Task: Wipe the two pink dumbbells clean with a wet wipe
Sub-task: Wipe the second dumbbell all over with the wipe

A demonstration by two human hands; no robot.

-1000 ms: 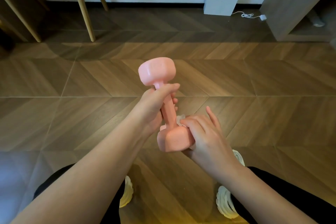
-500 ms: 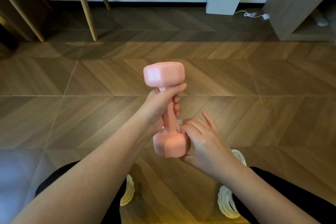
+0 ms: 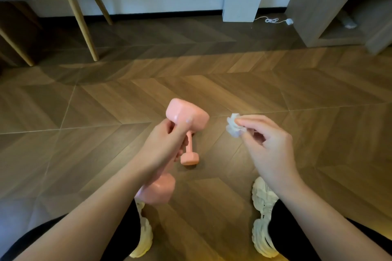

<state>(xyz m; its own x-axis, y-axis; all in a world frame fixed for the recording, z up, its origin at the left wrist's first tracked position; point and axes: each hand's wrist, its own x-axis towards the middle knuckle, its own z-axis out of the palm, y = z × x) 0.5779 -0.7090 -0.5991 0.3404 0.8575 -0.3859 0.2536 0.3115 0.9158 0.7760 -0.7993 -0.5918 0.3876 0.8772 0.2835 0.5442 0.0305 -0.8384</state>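
One pink dumbbell [image 3: 187, 115] stood nearly upright, its upper head turned toward the camera and its smaller-looking lower head close over the wooden floor [image 3: 233, 91]; whether it touched the floor could not be told. The left hand [image 3: 167, 144] was clenched round the handle just under the upper head, with the thumb lying against that head. The wet wipe [image 3: 233, 126], crumpled into a small white ball, was pinched in the fingertips of the right hand [image 3: 269, 146], to the right of the upper head and clearly apart from it, so nothing was being wiped at this moment. The second pink dumbbell [image 3: 158, 190] lay lower, partly hidden under the left forearm, near the left white shoe [image 3: 144, 231]. The risk, as I judge it, was that a damp handle could slip in a one-hand grip, and the weight would fall on the floor or on a shoe. Also the small ball of wipe could miss the faces of the heads if not opened. Far behind stood a white box [image 3: 240, 5] at the wall.
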